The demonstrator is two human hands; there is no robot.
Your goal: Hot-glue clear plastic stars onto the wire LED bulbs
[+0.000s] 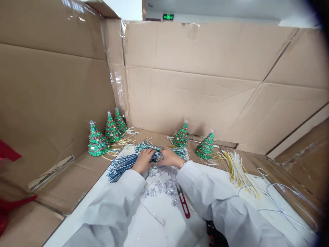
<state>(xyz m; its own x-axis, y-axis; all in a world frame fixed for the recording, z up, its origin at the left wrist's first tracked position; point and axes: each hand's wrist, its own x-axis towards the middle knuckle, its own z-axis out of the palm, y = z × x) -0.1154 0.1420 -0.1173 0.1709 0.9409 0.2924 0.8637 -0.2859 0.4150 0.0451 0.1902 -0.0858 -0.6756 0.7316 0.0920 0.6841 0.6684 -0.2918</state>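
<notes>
My left hand (143, 160) and my right hand (170, 157) meet over a bundle of blue and green wires (123, 163) lying on the white table (159, 226). Both hands have their fingers curled onto the bundle at its middle. Both arms are in white sleeves. Small silver stars (161, 187) lie scattered just below the hands. Red-handled snips (184, 202) rest beside my right forearm.
Three small green beaded trees (97, 140) stand at the left, two more (181, 135) behind the hands. A pile of yellow-white wires (238, 169) lies at the right. Cardboard walls (192, 85) enclose the table. Loose thin wire (282, 206) curls at far right.
</notes>
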